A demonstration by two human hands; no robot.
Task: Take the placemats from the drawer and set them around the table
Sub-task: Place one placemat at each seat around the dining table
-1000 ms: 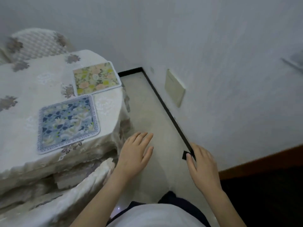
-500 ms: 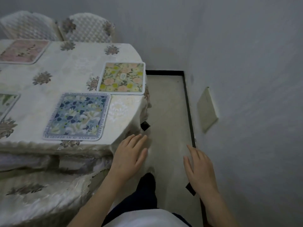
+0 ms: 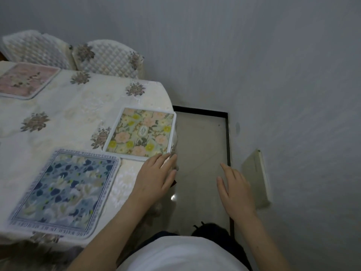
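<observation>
Three placemats lie on the table (image 3: pixel 78 106), which wears a cream floral cloth. A blue floral placemat (image 3: pixel 64 190) sits near the front edge. A yellow and peach floral placemat (image 3: pixel 141 133) lies at the table's right edge. A pink placemat (image 3: pixel 25 80) is at the far left. My left hand (image 3: pixel 156 178) is open, fingers together, its tips at the near right corner of the yellow placemat. Over the floor to the right of the table, my right hand (image 3: pixel 236 190) hovers open and holds nothing.
Two quilted white chair backs (image 3: pixel 109 59) stand behind the table. A narrow strip of pale floor (image 3: pixel 201 153) with black edging runs between table and grey wall. A beige wall plate (image 3: pixel 256 178) juts from the wall on the right.
The view has swung left and nearer the table. My left hand has moved up from beside the table edge to the corner of the yellow placemat. My right hand stays open over the floor.
</observation>
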